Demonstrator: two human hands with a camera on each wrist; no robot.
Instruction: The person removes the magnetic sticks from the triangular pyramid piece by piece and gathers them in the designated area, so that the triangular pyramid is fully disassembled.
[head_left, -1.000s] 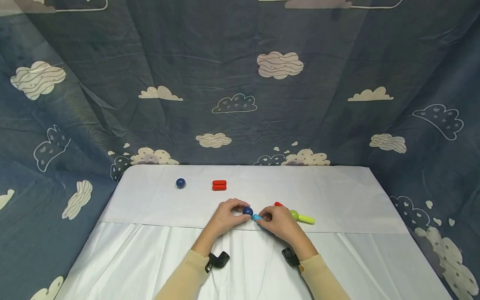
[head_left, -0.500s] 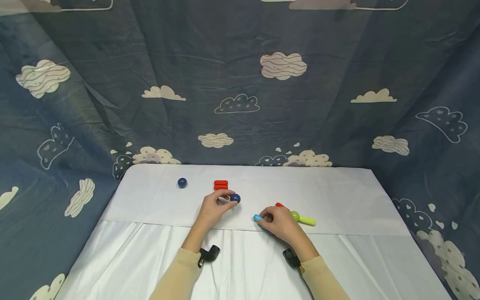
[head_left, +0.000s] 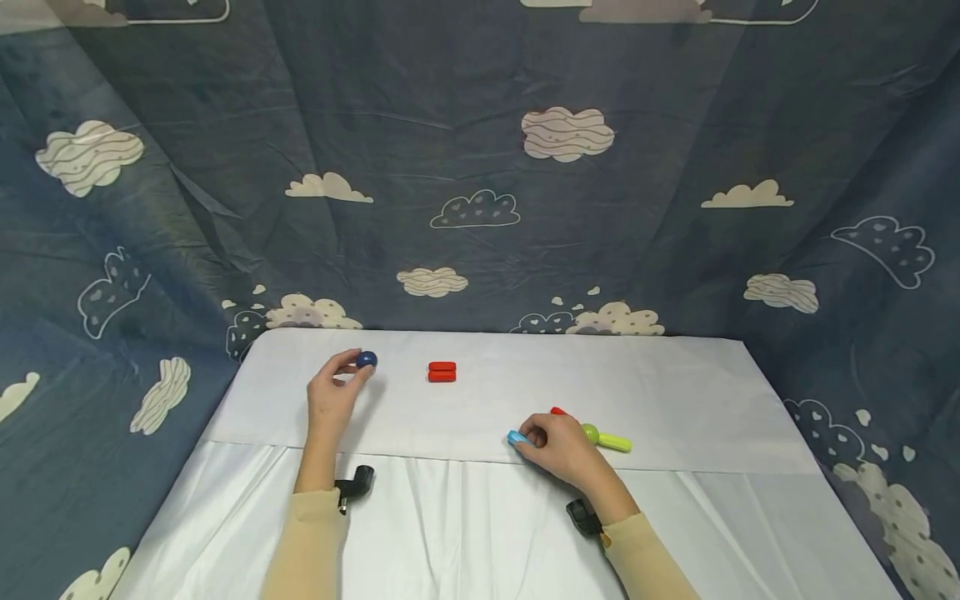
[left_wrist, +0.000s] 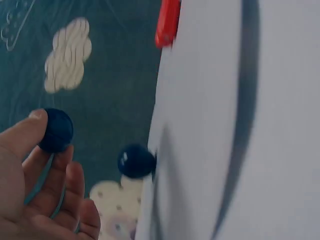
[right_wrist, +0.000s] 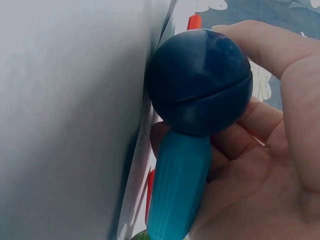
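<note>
The left hand point(head_left: 330, 398) reaches over the far left of a white cloth-covered table point(head_left: 675, 392), grasping a glossy dark blue ball point(left_wrist: 57, 131) between thumb and fingertips. The left wrist view shows a second dark blue ball point(left_wrist: 136, 161) on the cloth, near but apart from the held one. The right hand point(head_left: 558, 442), nearer the person and right of centre, grips a seamed dark blue ball point(right_wrist: 200, 82). A ribbed light blue plastic-looking stick point(right_wrist: 180, 185) meets that ball; whether the two are locked together cannot be told.

Just beyond the right hand the end of a red stick point(head_left: 558, 410) shows, with a lime green ball point(head_left: 591, 433) and a lime green stick point(head_left: 616, 442) touching end to end beside it. Two short red sticks point(head_left: 442, 372) lie side by side farther back.

For good handling, the left pinch should probably sit at the ball's widest part and stay light. Nudging the second ball could send it rolling, so a slow, slightly offset approach looks wise. The right hand does best held steady, so ball and stick remain aligned.
</note>
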